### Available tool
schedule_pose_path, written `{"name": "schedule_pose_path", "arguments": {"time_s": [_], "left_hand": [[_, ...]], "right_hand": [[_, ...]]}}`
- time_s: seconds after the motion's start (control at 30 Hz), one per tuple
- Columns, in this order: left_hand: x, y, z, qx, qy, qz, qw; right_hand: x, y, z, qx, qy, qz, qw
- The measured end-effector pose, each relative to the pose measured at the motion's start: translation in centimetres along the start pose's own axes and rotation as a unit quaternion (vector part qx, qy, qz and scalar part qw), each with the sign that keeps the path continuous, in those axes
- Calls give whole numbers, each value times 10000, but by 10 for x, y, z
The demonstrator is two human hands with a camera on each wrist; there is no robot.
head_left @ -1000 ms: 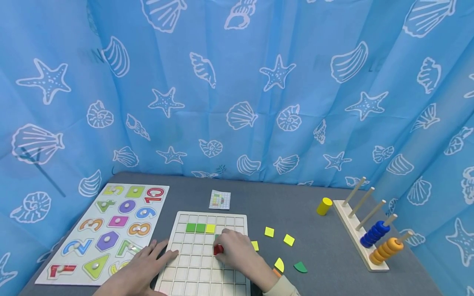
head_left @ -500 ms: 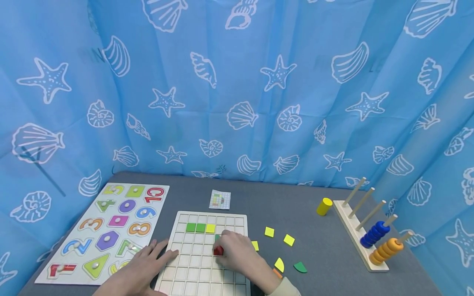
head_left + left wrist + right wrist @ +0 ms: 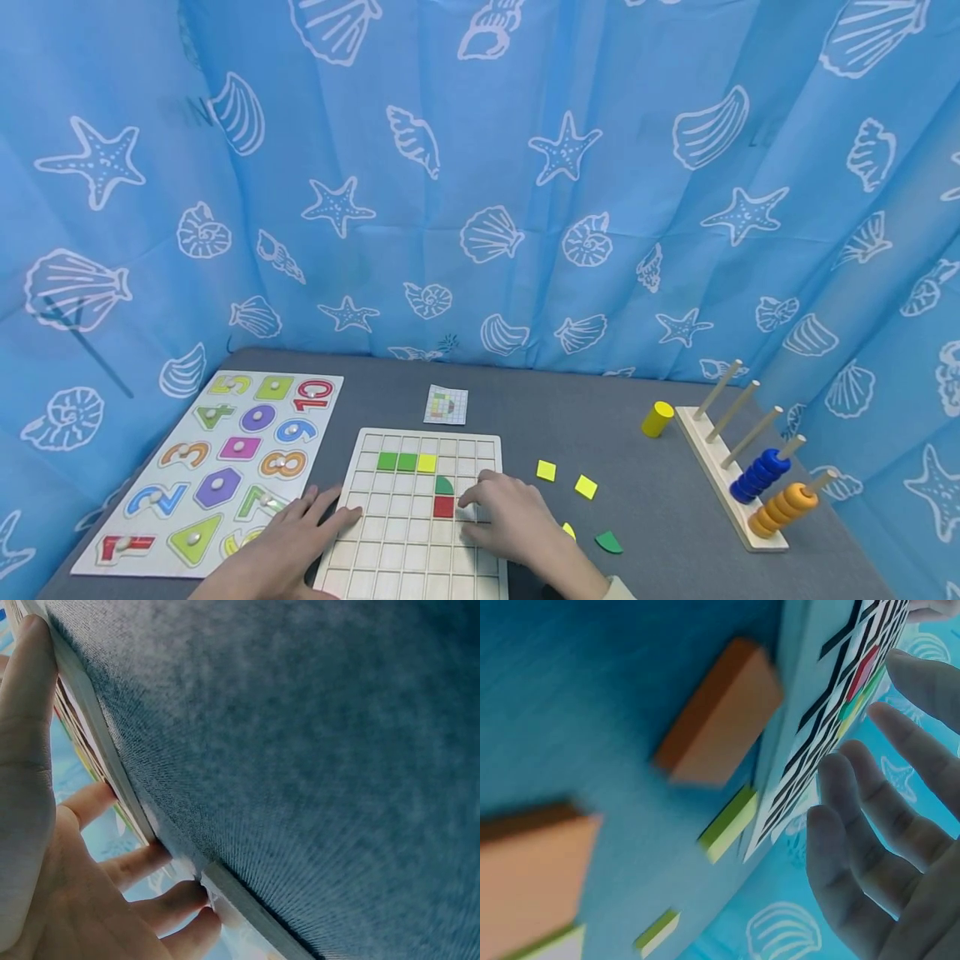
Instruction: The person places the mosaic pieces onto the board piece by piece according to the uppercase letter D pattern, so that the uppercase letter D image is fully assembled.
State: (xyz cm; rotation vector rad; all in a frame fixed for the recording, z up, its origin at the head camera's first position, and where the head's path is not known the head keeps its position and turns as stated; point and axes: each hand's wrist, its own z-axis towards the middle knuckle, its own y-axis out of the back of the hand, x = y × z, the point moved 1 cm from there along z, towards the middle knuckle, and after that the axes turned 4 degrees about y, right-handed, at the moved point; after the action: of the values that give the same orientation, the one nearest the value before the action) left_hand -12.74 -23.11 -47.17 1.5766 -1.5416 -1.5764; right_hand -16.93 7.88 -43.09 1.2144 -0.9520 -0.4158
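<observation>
A pale wooden grid board (image 3: 367, 529) lies on the grey table. In its upper part sit two green squares (image 3: 397, 461) and a yellow square (image 3: 427, 463) in a row. Below and right of these is a green quarter-circle (image 3: 444, 485), with a red square (image 3: 443, 507) directly under it. My right hand (image 3: 510, 521) hovers just right of the red square, fingers loosely bent around nothing; the right wrist view shows its fingers (image 3: 862, 795) apart. With spread fingers, my left hand (image 3: 288, 537) rests on the board's left edge; its thumb (image 3: 26, 712) touches the edge too.
A number puzzle board (image 3: 247, 496) lies left. A small pattern card (image 3: 446, 405) sits behind the grid. Yellow squares (image 3: 546, 471) and a green quarter-circle (image 3: 608, 542) lie right; orange pieces (image 3: 724, 720) are near the right wrist. Farther right stand a yellow cylinder (image 3: 657, 418) and a peg stacker (image 3: 712, 467).
My right hand has let go of the red square and shifted right, uncovering it and the green quarter-circle. My left hand stays where it was.
</observation>
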Motion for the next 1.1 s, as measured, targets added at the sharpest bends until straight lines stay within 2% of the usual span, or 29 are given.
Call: {"name": "schedule_pose_path", "arguments": {"time_s": [0.3, 0.47, 0.7, 0.9, 1.1], "left_hand": [[2, -1, -1, -173, -299, 123, 9993], [2, -2, -1, -252, -403, 171, 9987], [2, -2, -1, -249, -375, 219, 9987], [2, -3, -1, -340, -414, 300, 9981], [2, -2, -1, -258, -312, 220, 9989]], "right_hand": [[-26, 15, -26, 145, -337, 237, 9990], [-41, 24, -38, 335, -842, 271, 9955], [-60, 29, -54, 499, -1671, 123, 9846], [-76, 29, -71, 424, -2151, -121, 9756], [-90, 26, -80, 516, -2545, -299, 9652]]}}
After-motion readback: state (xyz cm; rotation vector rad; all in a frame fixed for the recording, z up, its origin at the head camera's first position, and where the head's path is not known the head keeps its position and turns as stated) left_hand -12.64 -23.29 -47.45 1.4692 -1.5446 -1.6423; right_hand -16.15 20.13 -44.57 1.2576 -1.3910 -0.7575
